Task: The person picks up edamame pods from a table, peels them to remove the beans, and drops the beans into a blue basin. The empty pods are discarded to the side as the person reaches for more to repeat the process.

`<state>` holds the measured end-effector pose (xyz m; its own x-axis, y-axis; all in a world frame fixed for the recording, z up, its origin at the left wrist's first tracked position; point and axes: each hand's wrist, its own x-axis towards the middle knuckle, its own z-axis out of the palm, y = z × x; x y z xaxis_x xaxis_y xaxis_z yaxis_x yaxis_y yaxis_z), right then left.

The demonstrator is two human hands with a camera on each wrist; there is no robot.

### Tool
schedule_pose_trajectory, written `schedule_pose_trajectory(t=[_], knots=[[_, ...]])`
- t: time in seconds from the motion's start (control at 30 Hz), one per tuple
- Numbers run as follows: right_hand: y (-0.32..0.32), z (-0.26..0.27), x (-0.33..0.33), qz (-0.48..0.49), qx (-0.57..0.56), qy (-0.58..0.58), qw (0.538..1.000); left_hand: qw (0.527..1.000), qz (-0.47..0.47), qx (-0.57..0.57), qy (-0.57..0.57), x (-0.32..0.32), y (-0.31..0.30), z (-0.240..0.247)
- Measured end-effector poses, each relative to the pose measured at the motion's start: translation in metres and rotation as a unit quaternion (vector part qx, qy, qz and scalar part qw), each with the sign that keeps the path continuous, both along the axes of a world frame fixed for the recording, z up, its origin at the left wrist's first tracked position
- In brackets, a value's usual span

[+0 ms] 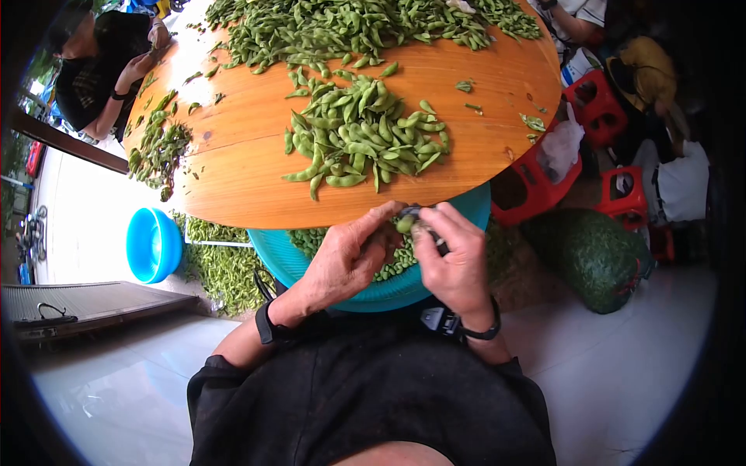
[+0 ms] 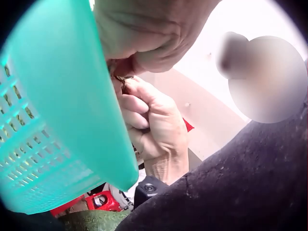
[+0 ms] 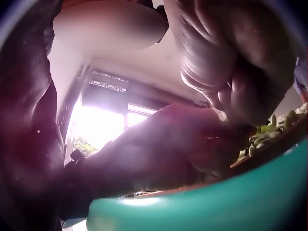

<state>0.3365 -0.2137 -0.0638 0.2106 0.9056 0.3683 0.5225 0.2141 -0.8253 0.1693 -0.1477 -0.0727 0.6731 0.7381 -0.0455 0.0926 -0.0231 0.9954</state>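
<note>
1. Two hands meet just above the teal lattice-walled plastic basket (image 1: 272, 255): the left hand (image 1: 350, 260) and right hand (image 1: 454, 264) both pinch one plump green pod (image 1: 406, 224) in curled fingers.
2. The basket's rim sits under the round wooden worktop's (image 1: 233, 171) edge.
3. Beyond the basket, a loose heap of pods (image 1: 365, 136) lies on smooth wood, with bare boards around it.

Makeshift produce-sorting room with a tiled floor (image 1: 622, 373): beyond the left hand (image 1: 346, 260) and right hand (image 1: 454, 264), a round wooden table (image 1: 233, 155) heaped with soybean pods (image 1: 361, 132); rightward, red plastic stools (image 1: 598, 109) and a bulging mesh sack (image 1: 590, 256).
</note>
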Motion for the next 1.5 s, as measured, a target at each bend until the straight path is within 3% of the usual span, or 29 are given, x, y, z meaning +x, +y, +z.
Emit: schedule_pose_trajectory(t=[0.07,0.1,0.13,0.2,0.27,0.3,0.33,0.43,0.5,0.63,0.73,0.83,0.9,0.93,1.0,1.1,1.3,1.37,1.4,1.43,1.47,1.5], knots=[[-0.015,0.008,0.024,-0.018,-0.047,0.043,0.998,0.999,-0.039,0.027,0.015,-0.007,0.001,0.001],[-0.028,0.014,0.042,-0.022,-0.079,0.049,0.995,0.982,-0.139,0.126,0.023,-0.015,0.003,-0.006],[-0.042,0.02,0.064,-0.005,-0.11,0.001,0.994,0.946,-0.235,0.223,0.031,-0.022,0.006,-0.01],[-0.07,0.038,0.101,0.055,-0.195,-0.129,0.971,0.923,-0.277,0.262,0.055,-0.034,0.012,0.0],[-0.088,0.042,0.115,-0.02,-0.262,-0.161,0.951,0.956,-0.099,0.266,0.076,-0.039,0.021,0.013],[-0.09,0.037,0.117,-0.047,-0.229,-0.191,0.953,0.943,-0.027,0.302,0.139,-0.038,0.028,0.023],[-0.088,0.034,0.118,-0.074,-0.195,-0.221,0.953,0.929,0.055,0.341,0.131,-0.034,0.036,0.019],[-0.067,0.035,0.097,-0.107,-0.184,-0.13,0.968,0.892,0.076,0.404,0.188,-0.03,0.06,0.012],[-0.048,0.026,0.079,-0.067,-0.149,-0.104,0.981,0.863,0.049,0.444,0.236,-0.03,0.066,0.006],[-0.01,0.018,0.028,0.013,-0.09,-0.006,0.996,0.863,0.055,0.423,0.27,-0.027,0.061,0.011],[0.01,0.015,0.006,0.03,-0.111,0.027,0.993,0.871,0.075,0.441,0.204,-0.028,0.051,0.008],[0.015,0.008,-0.005,0.049,-0.136,0.086,0.986,0.953,0.095,0.251,0.144,-0.025,0.026,0.022],[0.013,0.005,-0.009,0.1,-0.192,0.313,0.925,0.971,0.082,0.191,0.12,-0.027,0.018,0.016],[0.012,0.005,-0.008,0.102,-0.193,0.311,0.925,0.984,0.068,0.131,0.097,-0.027,0.016,0.013],[0.009,0.005,-0.005,0.145,-0.213,0.411,0.874,0.989,0.079,0.11,0.061,-0.024,0.013,0.003],[0.01,0.004,-0.005,0.133,-0.213,0.384,0.888,0.996,0.068,0.059,0.025,-0.021,0.009,-0.006],[0.009,0.001,-0.003,0.148,-0.207,0.33,0.909,0.989,0.089,0.111,0.041,-0.021,0.006,-0.007],[0.008,-0.001,-0.001,0.163,-0.195,0.36,0.898,0.996,0.064,-0.035,-0.057,-0.022,0.007,-0.01],[0.007,-0.002,0.0,0.177,-0.184,0.389,0.885,0.996,0.063,-0.036,-0.056,-0.024,0.009,-0.009],[0.005,-0.004,0.002,0.176,-0.183,0.39,0.885,0.976,0.016,-0.185,-0.116,-0.027,0.012,-0.008],[0.003,-0.007,0.005,0.203,-0.185,0.454,0.847,0.928,-0.031,-0.33,-0.172,-0.028,0.013,-0.007],[0.001,-0.008,0.007,0.23,-0.186,0.515,0.804,0.891,-0.055,-0.385,-0.232,-0.025,0.01,-0.013]])
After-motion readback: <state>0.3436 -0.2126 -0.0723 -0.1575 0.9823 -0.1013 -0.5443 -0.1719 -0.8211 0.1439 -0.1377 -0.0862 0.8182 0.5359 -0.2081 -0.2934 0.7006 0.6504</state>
